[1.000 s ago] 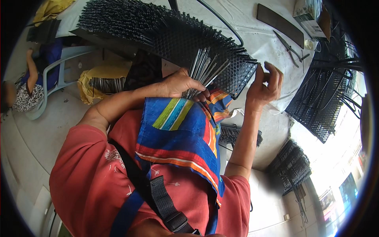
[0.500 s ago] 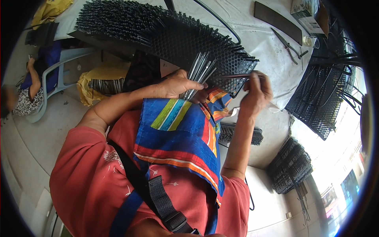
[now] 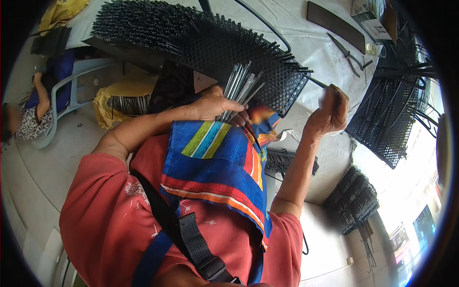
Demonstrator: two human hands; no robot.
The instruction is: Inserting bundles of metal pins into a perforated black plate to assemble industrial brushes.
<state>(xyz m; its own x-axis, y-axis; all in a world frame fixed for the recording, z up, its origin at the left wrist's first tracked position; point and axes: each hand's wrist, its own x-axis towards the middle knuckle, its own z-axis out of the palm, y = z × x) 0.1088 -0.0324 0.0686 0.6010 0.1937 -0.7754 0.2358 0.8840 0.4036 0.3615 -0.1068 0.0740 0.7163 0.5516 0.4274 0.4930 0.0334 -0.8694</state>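
Head view: person in a red shirt and a blue striped cloth apron works at a white-covered table [image 3: 315, 43]. Left hand [image 3: 210, 103] is closed around a bundle of thin grey metal rods [image 3: 239, 91], held just above the apron, rod tips fanning up toward the black perforated plastic panel studded with upright spikes [image 3: 239, 52]. That panel lies on the table edge right in front of the chest. Right hand [image 3: 330, 112] is raised beside the panel's right end, fingers pinched on a single thin rod [image 3: 318, 83] whose tip points at the panel's end; hand is motion-blurred, so exact finger contact is hard to tell.

Step in hand, as a judgement: feeding single rods into the panel's holes, one at a time, bundle kept as supply. Much of the panel already carries spikes. Next move likely calls for lining the rod tip up with a free hole at the near right edge and pushing it straight in, then pulling another from the bundle.

Around: more black spiked panels [image 3: 392, 115] stacked on the right, grey pliers [image 3: 346, 50] on the table, yellow bag holding more rods [image 3: 122, 100] on the floor, another person seated on a grey plastic chair [image 3: 71, 91] at far left.
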